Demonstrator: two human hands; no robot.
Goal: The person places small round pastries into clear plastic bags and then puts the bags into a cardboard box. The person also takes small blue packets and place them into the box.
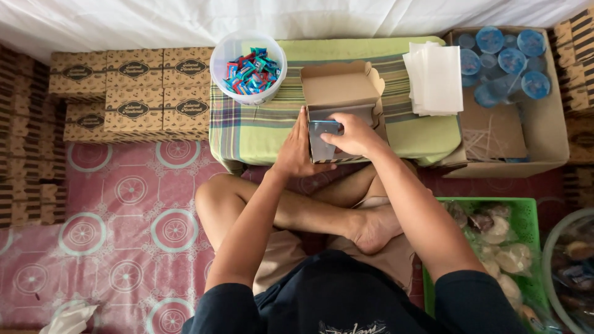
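An open cardboard box (340,86) with its lid flipped back rests on a low table covered by a green plaid cloth (247,127). My left hand (296,151) presses against the box's left side. My right hand (356,135) is shut on a small sealed cup with a blue foil lid (323,128) and holds it inside the box at its near end. I sit cross-legged on the floor behind the table.
A white tub of small wrapped candies (249,67) and a stack of white napkins (436,77) lie on the table. Closed printed boxes (133,93) are stacked at left. A carton of blue-lidded cups (504,59) stands right. A green basket of wrapped snacks (495,238) sits by my right knee.
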